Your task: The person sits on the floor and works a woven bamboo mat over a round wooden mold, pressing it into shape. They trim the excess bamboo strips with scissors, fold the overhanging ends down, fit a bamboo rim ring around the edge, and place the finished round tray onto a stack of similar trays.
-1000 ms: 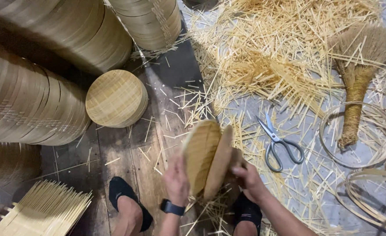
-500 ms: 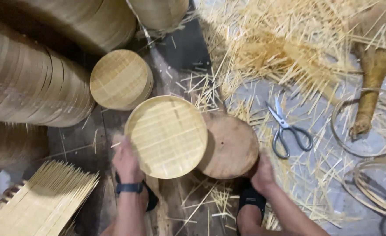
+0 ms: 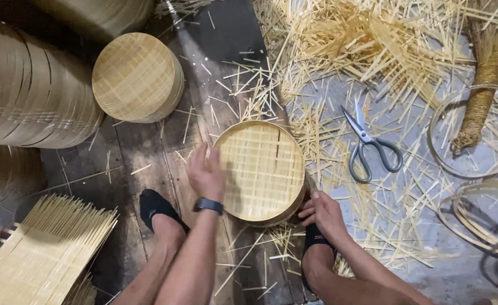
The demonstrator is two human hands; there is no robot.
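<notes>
At far left lie slat bundles (image 3: 40, 254) and stacked hoops (image 3: 29, 96), with a finished tray (image 3: 137, 76) behind. The left hand (image 3: 206, 172) lies flat and spread on the near tray's (image 3: 260, 169) left rim; the right hand (image 3: 323, 212) curls at its lower right edge, seemingly pinching it. Pressing evenly on both sides should keep the weave seated. Bare floor (image 3: 147, 164) opens leftward; scissors (image 3: 367, 147) and splinters (image 3: 373, 51) crowd the right.
</notes>
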